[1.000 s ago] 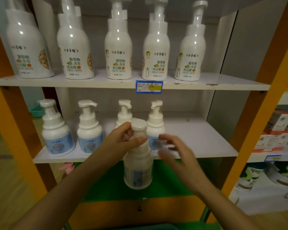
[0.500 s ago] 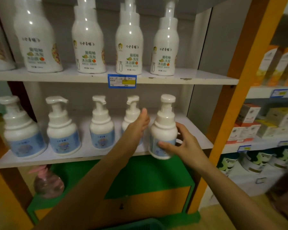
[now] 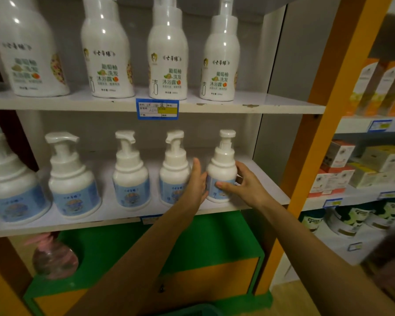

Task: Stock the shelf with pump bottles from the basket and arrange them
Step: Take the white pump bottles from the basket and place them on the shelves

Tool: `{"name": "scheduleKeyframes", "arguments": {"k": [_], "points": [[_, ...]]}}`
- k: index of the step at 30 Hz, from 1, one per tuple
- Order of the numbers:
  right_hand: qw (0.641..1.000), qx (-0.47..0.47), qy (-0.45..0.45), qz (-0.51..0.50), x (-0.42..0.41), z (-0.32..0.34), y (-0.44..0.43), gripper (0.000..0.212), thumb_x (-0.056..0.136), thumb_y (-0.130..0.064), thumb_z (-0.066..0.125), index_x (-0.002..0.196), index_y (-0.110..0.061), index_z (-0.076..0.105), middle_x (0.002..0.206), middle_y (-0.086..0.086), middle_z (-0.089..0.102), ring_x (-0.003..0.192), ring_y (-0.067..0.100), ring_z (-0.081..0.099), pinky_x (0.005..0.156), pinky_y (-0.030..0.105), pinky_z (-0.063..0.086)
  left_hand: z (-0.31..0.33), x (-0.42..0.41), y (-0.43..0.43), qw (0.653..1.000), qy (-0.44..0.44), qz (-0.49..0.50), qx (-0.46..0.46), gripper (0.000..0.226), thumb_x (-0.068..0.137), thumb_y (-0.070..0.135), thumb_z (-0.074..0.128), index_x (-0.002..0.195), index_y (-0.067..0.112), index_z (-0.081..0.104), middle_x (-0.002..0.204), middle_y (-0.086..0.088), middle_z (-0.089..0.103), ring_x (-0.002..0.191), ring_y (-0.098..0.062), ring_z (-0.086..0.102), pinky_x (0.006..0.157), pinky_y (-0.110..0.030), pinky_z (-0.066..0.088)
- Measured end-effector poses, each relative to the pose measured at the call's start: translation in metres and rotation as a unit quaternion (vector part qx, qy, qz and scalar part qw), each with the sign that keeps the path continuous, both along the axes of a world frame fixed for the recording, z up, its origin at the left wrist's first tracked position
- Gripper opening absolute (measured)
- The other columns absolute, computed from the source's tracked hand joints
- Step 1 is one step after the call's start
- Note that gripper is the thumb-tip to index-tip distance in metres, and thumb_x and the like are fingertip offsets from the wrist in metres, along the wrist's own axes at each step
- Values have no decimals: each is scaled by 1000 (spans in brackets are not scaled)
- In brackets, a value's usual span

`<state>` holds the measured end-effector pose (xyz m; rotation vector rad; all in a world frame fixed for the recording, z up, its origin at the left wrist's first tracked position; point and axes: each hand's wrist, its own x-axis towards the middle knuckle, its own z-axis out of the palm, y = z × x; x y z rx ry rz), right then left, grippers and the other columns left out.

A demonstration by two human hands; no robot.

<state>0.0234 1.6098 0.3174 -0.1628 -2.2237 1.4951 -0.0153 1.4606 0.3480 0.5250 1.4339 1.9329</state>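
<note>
On the white lower shelf of an orange-framed store rack, the right hand wraps its grip around the rightmost pump bottle (standing upright), while the left hand lies flat, fingers extended, against its other side.

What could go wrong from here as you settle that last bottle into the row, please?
1. The left hand is wedged between the held bottle and its neighbour; a push could tip the neighbour.
2. The held bottle stands near the front edge of the shelf; a nudge from the right hand could slide it off.
3. Its nozzle points differently from the others, so the row may look uneven.
</note>
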Motion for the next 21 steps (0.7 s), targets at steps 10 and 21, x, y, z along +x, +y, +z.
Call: {"name": "scheduleKeyframes", "arguments": {"k": [10, 21], "points": [[999, 33, -37, 10, 5, 4, -9, 67, 78, -17, 71, 133, -20, 32, 121, -5, 50, 114, 15, 51, 87, 18, 45, -14, -7, 8, 992, 84, 76, -52, 55, 95, 47, 22, 136, 15, 38, 143, -1, 42, 130, -18, 41, 107, -21, 28], [980, 183, 64, -35, 69, -48, -93, 18, 83, -9, 63, 101, -13, 62, 99, -5, 62, 97, 7, 57, 86, 8, 41, -69, 27, -97, 920, 343, 136, -129, 15, 90, 11, 52, 98, 14, 63, 89, 0, 69, 89, -10, 66, 82, -20, 51]]}}
